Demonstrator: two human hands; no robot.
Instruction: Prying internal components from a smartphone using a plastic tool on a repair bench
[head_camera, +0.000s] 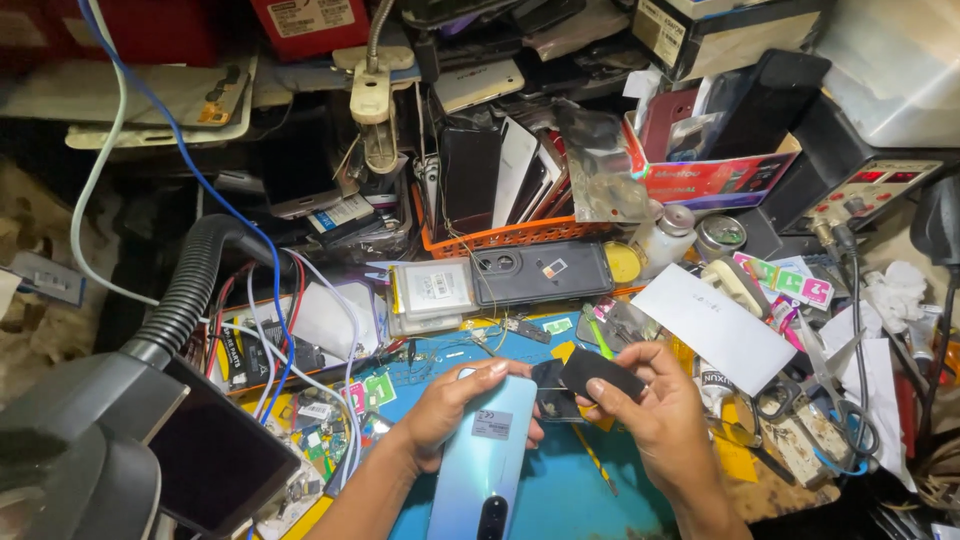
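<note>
Left hand (450, 405) is wrapped around the upper end of a pale blue, glossy smartphone (487, 460) lying back-up, its fingers curled over the top edge and a small white sticker showing on the back. Right hand (655, 405), just beside it, pinches a flat black rectangular piece (600, 373) between thumb and fingertips, holding it tilted above the phone's top end. Both hands hover over a blue work mat (560, 490) strewn with small parts.

At the near left sit a grey lamp head and a dark-screened phone (215, 460), with a ribbed grey hose (185, 290) curving up behind them. To the right of the hands lie a white paper slip (715, 325) and a pair of scissors (835, 395) among scraps.

Further back, a silver flat battery pack (432, 288) lies next to a dark grey phone case (540, 272) with a round camera cut-out. Behind these stands an orange plastic basket (520, 235) packed with upright phones and panels, and beside it a red cardboard box (715, 180). A blue cable (200, 180) runs down from the upper left across the clutter.
</note>
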